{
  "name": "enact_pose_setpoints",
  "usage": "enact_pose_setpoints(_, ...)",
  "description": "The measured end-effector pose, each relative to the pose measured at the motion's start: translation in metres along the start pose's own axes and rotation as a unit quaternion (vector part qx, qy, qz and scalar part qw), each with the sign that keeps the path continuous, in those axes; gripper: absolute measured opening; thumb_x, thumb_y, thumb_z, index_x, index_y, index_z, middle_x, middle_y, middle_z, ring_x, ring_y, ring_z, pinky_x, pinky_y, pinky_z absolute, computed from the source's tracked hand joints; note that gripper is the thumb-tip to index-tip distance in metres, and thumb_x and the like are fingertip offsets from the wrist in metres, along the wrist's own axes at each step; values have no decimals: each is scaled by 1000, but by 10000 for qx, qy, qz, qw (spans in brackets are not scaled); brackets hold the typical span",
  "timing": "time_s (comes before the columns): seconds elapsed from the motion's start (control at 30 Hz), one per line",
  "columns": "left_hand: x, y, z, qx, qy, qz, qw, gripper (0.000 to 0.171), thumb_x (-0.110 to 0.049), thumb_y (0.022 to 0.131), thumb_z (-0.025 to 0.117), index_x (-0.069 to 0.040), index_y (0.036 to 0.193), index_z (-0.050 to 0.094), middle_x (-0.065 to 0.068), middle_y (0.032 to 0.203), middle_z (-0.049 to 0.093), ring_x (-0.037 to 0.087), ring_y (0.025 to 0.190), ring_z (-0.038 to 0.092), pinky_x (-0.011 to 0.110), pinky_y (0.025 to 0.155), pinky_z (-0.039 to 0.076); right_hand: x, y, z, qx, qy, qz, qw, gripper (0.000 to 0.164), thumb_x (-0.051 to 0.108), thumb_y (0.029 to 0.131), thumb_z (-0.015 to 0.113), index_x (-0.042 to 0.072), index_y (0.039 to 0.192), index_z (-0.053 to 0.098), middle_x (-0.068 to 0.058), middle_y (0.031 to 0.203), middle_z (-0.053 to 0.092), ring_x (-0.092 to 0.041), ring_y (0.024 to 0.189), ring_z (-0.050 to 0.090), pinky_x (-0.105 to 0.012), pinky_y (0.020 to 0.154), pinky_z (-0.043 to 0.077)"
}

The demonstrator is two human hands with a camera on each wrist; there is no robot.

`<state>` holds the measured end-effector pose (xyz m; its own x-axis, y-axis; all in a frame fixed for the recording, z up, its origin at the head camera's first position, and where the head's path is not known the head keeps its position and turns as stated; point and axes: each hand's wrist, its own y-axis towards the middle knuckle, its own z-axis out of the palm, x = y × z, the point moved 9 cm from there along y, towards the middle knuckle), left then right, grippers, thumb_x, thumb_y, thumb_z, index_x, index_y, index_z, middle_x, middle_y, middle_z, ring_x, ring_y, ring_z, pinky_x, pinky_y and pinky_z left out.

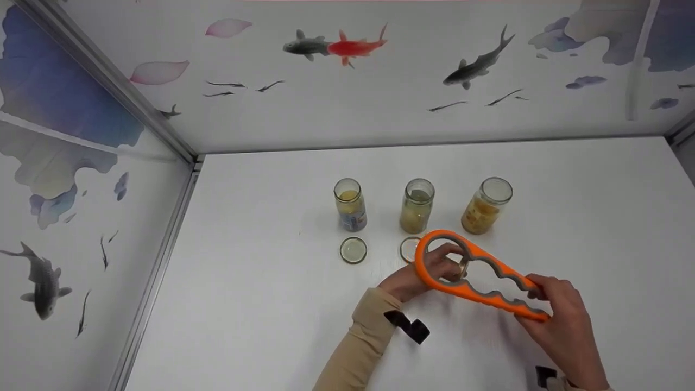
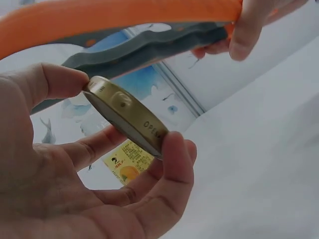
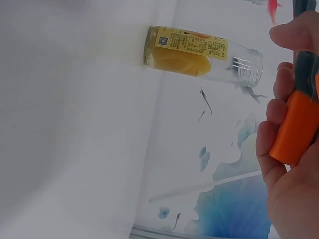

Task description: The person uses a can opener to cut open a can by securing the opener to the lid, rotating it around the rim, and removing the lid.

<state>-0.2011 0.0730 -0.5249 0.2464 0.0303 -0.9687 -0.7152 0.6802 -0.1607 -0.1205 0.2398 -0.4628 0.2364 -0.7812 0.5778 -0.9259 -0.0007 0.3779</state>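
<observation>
My left hand [image 1: 403, 281] pinches a gold jar lid [image 2: 130, 118] on edge between thumb and fingertips; "OPEN" is printed on its rim. In the head view, the ring of an orange jar opener [image 1: 472, 296] with a grey wavy inner edge lies over that hand, hiding part of it. The opener's handle ends are in my right hand [image 1: 567, 315], thumb and fingers on its two arms. Beyond the hands stand three uncapped glass jars: a left jar [image 1: 350, 206], a middle jar [image 1: 416, 209] and a right jar [image 1: 483, 210], all with yellowish contents.
One lid [image 1: 353, 250] lies flat before the left jar. Another lid [image 1: 408, 250], before the middle jar, is partly covered by the opener. The white table [image 1: 244, 304] meets a fish-patterned back wall [image 1: 380, 119] and a left side panel [image 1: 65, 217].
</observation>
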Motion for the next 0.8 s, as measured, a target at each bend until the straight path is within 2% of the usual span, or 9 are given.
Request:
enact_pose_setpoints(0.23, 1, 3, -8, -124, 192, -77, 9997, 35, -12, 88, 60, -4, 121, 59, 0, 101, 60, 11, 82, 58, 23, 75, 46, -5, -3, -11, -89, -59, 135, 9999, 63, -22, 51, 81, -3, 108, 60, -15, 87, 63, -25, 83, 49, -27, 72, 34)
enact_pose_setpoints(0.37, -1, 8, -16, -390, 829, -104, 9957, 32, -17, 92, 61, -6, 122, 61, -3, 96, 65, 10, 85, 59, 23, 74, 47, -8, -5, -15, -88, -148, 312, 9994, 63, -22, 51, 81, -5, 108, 59, -17, 86, 63, -27, 84, 49, -29, 72, 33)
enact_pose_setpoints(0.43, -2, 11, -21, -548, 1294, -154, 9900, 33, -24, 93, 61, -9, 122, 62, -5, 93, 66, 9, 87, 59, 23, 75, 48, -9, -6, -15, -60, -182, 370, 9991, 62, -21, 52, 80, -5, 108, 60, -17, 85, 63, -26, 83, 49, -30, 72, 33)
enact_pose_setpoints(0.53, -3, 14, -23, -654, 1664, -189, 9837, 34, -33, 93, 61, -14, 121, 64, -8, 93, 65, 8, 89, 59, 24, 77, 48, -13, -8, -14, 17, -235, 439, 9988, 61, -20, 53, 80, -4, 108, 60, -15, 84, 63, -25, 83, 48, -29, 71, 33)
enact_pose_setpoints(0.6, -5, 17, -23, -698, 1933, -78, 9786, 31, -30, 92, 65, -14, 119, 66, -7, 93, 66, 9, 87, 58, 23, 78, 47, -15, -9, -13, 55, -262, 467, 9985, 61, -20, 53, 80, -3, 108, 60, -15, 84, 63, -25, 83, 47, -29, 71, 33)
enact_pose_setpoints(0.67, -10, 21, -20, -701, 2291, 239, 9706, 27, -22, 91, 68, -11, 116, 67, -2, 95, 68, 12, 87, 59, 22, 80, 46, -17, -10, -13, 90, -294, 515, 9982, 61, -20, 53, 81, -3, 109, 60, -14, 84, 62, -25, 83, 47, -30, 70, 33)
enact_pose_setpoints(0.77, -16, 26, -15, -871, 2889, 593, 9515, 28, -12, 85, 74, -6, 113, 69, 6, 99, 66, 16, 86, 54, 19, 81, 42, -18, -10, -12, 143, -328, 588, 9976, 62, -19, 54, 81, -3, 110, 60, -15, 85, 63, -27, 84, 48, -30, 71, 33)
enact_pose_setpoints(0.8, -16, 27, -14, -953, 2984, 620, 9477, 30, -11, 84, 75, -6, 112, 69, 8, 100, 65, 17, 88, 54, 19, 82, 42, -19, -10, -12, 156, -331, 612, 9975, 61, -19, 54, 81, -3, 110, 60, -15, 85, 63, -27, 84, 48, -31, 71, 33)
